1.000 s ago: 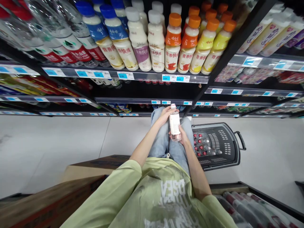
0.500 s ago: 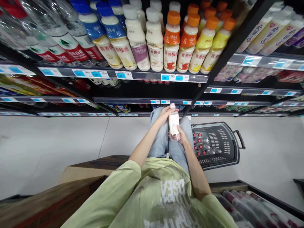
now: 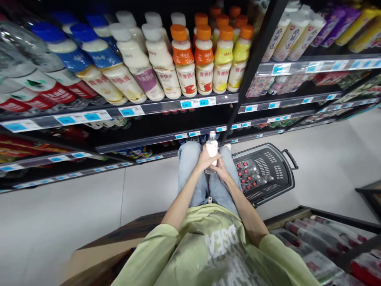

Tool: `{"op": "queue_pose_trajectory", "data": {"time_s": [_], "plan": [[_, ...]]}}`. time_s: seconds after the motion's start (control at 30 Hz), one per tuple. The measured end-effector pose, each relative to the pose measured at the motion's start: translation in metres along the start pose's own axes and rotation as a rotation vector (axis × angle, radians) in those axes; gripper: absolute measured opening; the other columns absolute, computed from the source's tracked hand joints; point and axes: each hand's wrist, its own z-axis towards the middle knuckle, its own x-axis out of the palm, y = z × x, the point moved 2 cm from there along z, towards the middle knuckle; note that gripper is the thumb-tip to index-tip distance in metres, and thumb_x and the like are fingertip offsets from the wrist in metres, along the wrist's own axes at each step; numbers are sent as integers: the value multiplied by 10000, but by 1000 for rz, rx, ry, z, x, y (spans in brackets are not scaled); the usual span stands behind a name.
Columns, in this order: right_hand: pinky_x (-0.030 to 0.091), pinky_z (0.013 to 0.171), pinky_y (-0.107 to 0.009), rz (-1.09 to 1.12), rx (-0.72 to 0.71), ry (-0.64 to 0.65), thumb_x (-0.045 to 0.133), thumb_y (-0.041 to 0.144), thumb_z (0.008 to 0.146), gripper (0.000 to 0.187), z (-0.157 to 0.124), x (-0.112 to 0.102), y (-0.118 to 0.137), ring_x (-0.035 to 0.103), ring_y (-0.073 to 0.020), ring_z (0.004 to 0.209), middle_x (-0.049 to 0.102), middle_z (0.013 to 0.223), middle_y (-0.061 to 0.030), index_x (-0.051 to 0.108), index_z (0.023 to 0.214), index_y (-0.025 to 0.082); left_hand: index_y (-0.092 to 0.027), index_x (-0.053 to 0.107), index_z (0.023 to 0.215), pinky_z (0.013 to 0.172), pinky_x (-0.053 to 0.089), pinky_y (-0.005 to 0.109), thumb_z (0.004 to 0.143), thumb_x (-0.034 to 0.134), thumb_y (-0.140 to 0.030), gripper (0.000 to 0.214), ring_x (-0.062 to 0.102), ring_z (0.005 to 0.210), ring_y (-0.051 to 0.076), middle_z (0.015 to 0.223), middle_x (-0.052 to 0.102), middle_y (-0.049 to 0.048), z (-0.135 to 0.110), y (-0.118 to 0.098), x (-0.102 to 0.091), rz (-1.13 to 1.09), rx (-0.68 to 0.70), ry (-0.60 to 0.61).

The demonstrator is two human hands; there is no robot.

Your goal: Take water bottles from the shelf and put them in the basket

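Note:
A clear bottle [image 3: 212, 147] with a white label and a pale cap stands upright between my knees, held in both hands. My left hand [image 3: 206, 159] is wrapped around its middle from the left side. Lower down on the right, my right hand [image 3: 220, 169] grips near the base. The fingers partly cover the label and the bottom. Beside my right leg on the floor lies a black shopping basket [image 3: 284, 180] with several red-capped clear bottles [image 3: 245, 174] in it.
Ahead, a shelf [image 3: 166, 104] carries rows of milk drink bottles [image 3: 184, 67] with orange, white, blue and yellow parts. Large water bottles [image 3: 53, 85] stand at the left. A cardboard box [image 3: 98, 254] is behind me on the left, and wrapped bottle packs [image 3: 315, 238] fill a rack at the lower right.
My left hand has moved from the bottle's cap down to its middle. The view has turned to the right, so more of the right-hand shelves shows.

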Motion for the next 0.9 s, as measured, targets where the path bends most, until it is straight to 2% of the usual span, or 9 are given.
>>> {"op": "queue_pose_trajectory", "data": {"time_s": [0.07,0.17,0.27,0.4,0.5,0.57,0.7,0.8,0.9], "plan": [[607,1245,-483,64,14,2,1072,397,650,930,0,-3,3,708,-313,1438,781,1497,-32,743,1516,317,-160,622,1440,1191,594,484,675,1072,-227,890,760,1334,359,1409,777,192,-2,1,-1,1,-65,-35],[697,911,-399,147,31,-36,1036,513,738,642,-2,-12,9,794,-260,1025,847,1103,-22,844,1301,273,-168,681,1282,976,681,418,713,1022,-264,671,823,1106,311,1213,831,148,-4,-2,-5,-185,-134,32],[605,671,-311,229,-24,-105,962,691,821,502,-4,-21,17,651,-169,675,692,721,19,836,982,233,-150,714,1144,739,671,367,692,1001,-382,584,818,855,284,1001,826,121,-10,-3,-7,-367,-225,286],[469,504,-278,296,-93,-249,879,853,831,623,-7,-24,22,539,-142,556,610,674,44,724,911,255,-150,711,1031,670,652,339,513,1078,-361,669,790,725,251,916,813,94,-24,0,0,-335,-274,692],[442,482,-294,274,-95,-334,880,919,748,710,-13,-28,27,555,-157,559,660,722,23,696,906,252,-148,709,984,661,652,328,505,1102,-376,660,799,734,255,912,819,109,-35,5,9,-228,-341,975],[492,548,-306,242,-105,-343,950,891,641,733,-21,-37,33,588,-167,601,685,740,11,707,877,241,-147,704,994,658,643,313,517,1105,-393,670,803,746,252,920,821,115,-39,8,14,-189,-369,1054],[488,648,-288,41,-131,-294,1066,593,579,556,-43,-60,44,580,-151,663,667,725,26,710,791,223,-185,661,1225,685,641,325,535,1110,-349,839,805,728,252,953,829,86,-41,12,23,-97,-422,1139],[442,639,-260,67,-146,-462,1015,435,595,440,-54,-76,40,508,-120,633,595,668,68,655,741,229,-227,589,1440,704,638,330,607,1100,-408,994,808,758,256,989,827,59,-39,15,30,-27,-428,1152],[480,642,-264,253,-146,-658,962,405,574,427,-52,-89,29,527,-128,632,611,677,73,614,761,242,-226,590,1522,716,635,314,713,1046,-538,980,810,861,266,1064,819,69,-34,16,32,43,-377,1118]]}}
